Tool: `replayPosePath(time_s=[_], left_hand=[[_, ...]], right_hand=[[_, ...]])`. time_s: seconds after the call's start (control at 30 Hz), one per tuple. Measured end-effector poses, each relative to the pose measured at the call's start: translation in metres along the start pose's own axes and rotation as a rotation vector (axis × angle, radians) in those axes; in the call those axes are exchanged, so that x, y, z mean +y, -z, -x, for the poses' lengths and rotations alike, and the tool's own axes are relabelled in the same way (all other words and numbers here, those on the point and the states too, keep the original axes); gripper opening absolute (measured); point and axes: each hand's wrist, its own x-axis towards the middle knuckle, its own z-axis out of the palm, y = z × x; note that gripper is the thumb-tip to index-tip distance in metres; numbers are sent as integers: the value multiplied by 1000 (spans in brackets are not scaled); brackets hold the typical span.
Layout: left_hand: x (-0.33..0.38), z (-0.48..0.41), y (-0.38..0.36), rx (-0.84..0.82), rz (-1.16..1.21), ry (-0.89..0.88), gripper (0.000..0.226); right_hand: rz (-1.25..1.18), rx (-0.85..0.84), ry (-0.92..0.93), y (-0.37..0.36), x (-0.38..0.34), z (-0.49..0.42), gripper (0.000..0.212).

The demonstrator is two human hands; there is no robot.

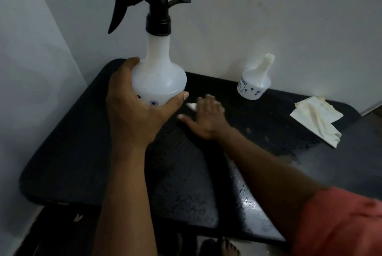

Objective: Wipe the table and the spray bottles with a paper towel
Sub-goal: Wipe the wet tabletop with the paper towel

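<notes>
My left hand grips the round body of a white spray bottle with a black trigger head and holds it lifted above the black table. My right hand lies flat on the table just right of the bottle, pressing a white paper towel of which only a corner shows. A smaller white spray bottle with a pale nozzle stands near the wall. A crumpled paper towel lies at the table's right side.
White walls close the table in at the back and left. Wet streaks and droplets shine on the table's near right part. A bare foot shows on the floor below the front edge.
</notes>
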Motion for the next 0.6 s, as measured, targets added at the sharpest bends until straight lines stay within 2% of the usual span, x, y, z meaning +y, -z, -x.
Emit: replayPosePath(time_s=[0.03, 0.1, 0.17, 0.23, 0.3, 0.33, 0.5, 0.6], left_hand=[[-2, 0, 0, -4, -13, 0, 96], [-4, 1, 0, -15, -36, 9, 96], [-6, 0, 2, -19, -41, 19, 97], [-8, 0, 5, 2, -37, 13, 95], [-10, -1, 8, 16, -24, 18, 92], [-10, -2, 10, 18, -14, 27, 92], [-7, 0, 11, -31, 128, 79, 91], [-6, 1, 9, -128, 246, 119, 88]], right_hand=[[-25, 46, 172, -3, -33, 8, 100], [-95, -5, 549, -21, -96, 44, 71], [-17, -32, 744, -43, -126, 89, 59], [123, 17, 784, -51, -116, 123, 69], [107, 19, 827, -48, -88, 145, 74], [104, 39, 873, -46, -71, 154, 70], [301, 65, 854, -46, 41, 211, 49], [179, 126, 732, -27, 78, 225, 53]])
